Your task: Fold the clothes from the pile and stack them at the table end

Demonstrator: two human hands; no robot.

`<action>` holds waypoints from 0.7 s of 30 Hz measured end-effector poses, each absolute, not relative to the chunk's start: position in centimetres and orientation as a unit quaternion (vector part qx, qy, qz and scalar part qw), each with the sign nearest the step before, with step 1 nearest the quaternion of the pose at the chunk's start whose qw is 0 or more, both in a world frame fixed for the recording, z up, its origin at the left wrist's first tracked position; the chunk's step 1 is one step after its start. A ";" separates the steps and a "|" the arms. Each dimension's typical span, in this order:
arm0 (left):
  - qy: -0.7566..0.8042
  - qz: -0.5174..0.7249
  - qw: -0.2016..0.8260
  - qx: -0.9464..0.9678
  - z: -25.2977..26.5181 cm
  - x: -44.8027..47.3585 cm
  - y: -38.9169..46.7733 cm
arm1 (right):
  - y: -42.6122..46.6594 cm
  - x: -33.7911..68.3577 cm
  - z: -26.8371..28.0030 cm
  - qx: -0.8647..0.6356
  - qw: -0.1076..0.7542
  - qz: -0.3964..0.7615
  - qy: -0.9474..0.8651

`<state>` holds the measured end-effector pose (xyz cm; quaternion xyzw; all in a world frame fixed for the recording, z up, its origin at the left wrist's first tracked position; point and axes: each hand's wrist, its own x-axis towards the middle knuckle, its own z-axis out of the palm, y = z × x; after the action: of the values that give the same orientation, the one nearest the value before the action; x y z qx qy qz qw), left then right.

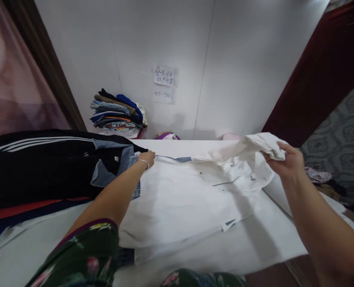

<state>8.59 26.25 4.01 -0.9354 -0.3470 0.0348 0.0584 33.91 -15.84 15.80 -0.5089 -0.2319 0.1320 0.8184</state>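
Note:
A white buttoned jacket (177,199) lies spread over the white table, its collar end toward the right and its hem toward the left. Blue-grey fabric shows along its far edge, and a small tag-like tab (228,225) sticks out on the near side. My left hand (147,158), with a bracelet at the wrist, is closed on the far left corner of the jacket. On the right, my right hand (287,159) grips a bunched white part of the same jacket, lifted off the table; it looks like a sleeve. The fingertips of both hands are partly hidden.
Black clothes with white stripes (45,167) and a denim collar are heaped at the left, above red and navy garments. A folded clothes stack (117,113) stands against the wall (179,40), near handwritten paper signs (165,83). The white table (284,235) ends at the near right.

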 end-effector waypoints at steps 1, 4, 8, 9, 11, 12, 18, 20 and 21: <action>-0.341 0.023 0.060 -0.938 4.3 8.3 25.9 | -16.4 33.9 16.4 -0.504 0.818 0.120 -0.251; -0.317 -0.012 0.071 -0.946 5.1 7.1 24.5 | -18.9 33.5 17.2 -0.482 0.829 0.087 -0.269; -0.267 -0.048 0.085 -0.959 6.0 4.5 21.6 | -23.3 32.6 15.9 -0.472 0.855 0.054 -0.209; -0.248 -0.055 0.089 -0.963 6.0 3.7 20.7 | -24.4 32.4 15.2 -0.476 0.857 0.047 -0.189; -0.203 -0.054 0.102 -0.972 5.5 2.1 18.8 | -26.1 31.8 14.0 -0.486 0.860 0.036 -0.153; -0.179 -0.047 0.108 -0.977 4.9 1.2 17.8 | -26.7 31.4 13.4 -0.488 0.862 0.026 -0.132; -0.095 0.011 0.082 -0.992 0.0 -1.9 13.8 | -27.5 28.8 11.6 -0.465 0.884 0.002 -0.045; -0.111 0.018 0.079 -0.991 -0.5 -2.0 13.2 | -27.3 28.4 11.4 -0.464 0.885 0.012 -0.046; -0.122 0.019 0.083 -0.989 -0.3 -2.0 13.0 | -27.2 28.3 11.4 -0.468 0.882 0.013 -0.050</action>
<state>-1.98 13.03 -0.34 -0.9889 -0.1219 0.0189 0.0826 28.27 -27.25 11.40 -0.4681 -0.0497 0.0134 0.8822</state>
